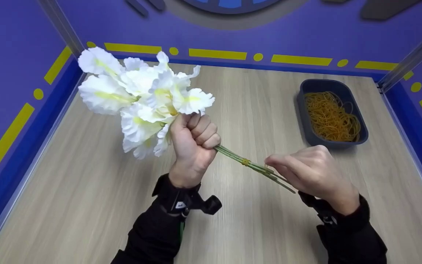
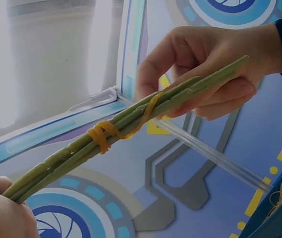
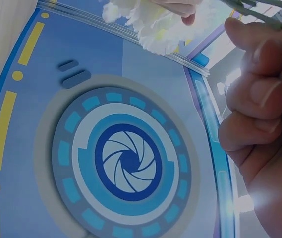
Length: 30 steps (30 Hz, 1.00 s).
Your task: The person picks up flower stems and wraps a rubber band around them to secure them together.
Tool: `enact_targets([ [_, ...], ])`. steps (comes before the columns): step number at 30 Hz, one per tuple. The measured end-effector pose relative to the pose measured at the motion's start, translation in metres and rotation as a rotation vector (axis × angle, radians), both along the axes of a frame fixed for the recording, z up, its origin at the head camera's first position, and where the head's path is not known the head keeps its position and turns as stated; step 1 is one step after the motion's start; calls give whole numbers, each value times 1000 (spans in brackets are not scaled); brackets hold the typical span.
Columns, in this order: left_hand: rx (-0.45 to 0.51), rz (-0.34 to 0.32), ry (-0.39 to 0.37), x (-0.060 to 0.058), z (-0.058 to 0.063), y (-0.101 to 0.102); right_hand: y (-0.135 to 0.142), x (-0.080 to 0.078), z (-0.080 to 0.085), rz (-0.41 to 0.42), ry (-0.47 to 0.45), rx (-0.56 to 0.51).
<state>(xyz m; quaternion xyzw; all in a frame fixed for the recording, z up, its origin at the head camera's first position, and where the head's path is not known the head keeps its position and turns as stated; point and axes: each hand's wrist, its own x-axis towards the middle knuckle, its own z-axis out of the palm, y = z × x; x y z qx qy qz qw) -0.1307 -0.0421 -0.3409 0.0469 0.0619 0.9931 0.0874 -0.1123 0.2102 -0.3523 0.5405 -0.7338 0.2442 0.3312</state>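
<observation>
My left hand grips a bunch of white artificial flowers just under the blooms, which have ruffled petals and yellow centres. Their green stems slant down to the right out of the fist. An orange-yellow rubber band is wound round the stems partway along, and a loop of it runs on toward the stem ends. There my right hand pinches the loop between thumb and index finger; the exact contact is partly hidden behind the stems. In the right wrist view the other right-hand fingers are curled.
A dark grey plastic box at the back right of the wooden table holds a heap of rubber bands. Blue-purple panels with yellow markings wall the table at the back and sides.
</observation>
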Motion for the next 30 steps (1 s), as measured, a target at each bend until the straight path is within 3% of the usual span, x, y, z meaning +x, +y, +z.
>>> enact_targets([
  [5, -27, -46, -30, 1, -1, 6, -3, 0, 1, 34, -11, -11],
  [13, -163, -112, -57, 4, -4, 20, -18, -3, -5, 89, -7, -38],
  [16, -132, -111, -57, 3, -5, 19, -21, -4, -7, 113, -8, -61],
  [21, -2, -59, -22, 1, -3, 9, -22, -7, -10, 236, -145, -93],
  [24, 5, -52, 8, 2, -2, 5, -21, -8, -13, 307, -248, -100],
  [27, -11, -35, 30, 3, -1, 5, -19, -9, -16, 309, -313, -108],
  [30, -37, 1, 47, 5, -2, 8, -17, -7, -17, 238, -356, -97],
])
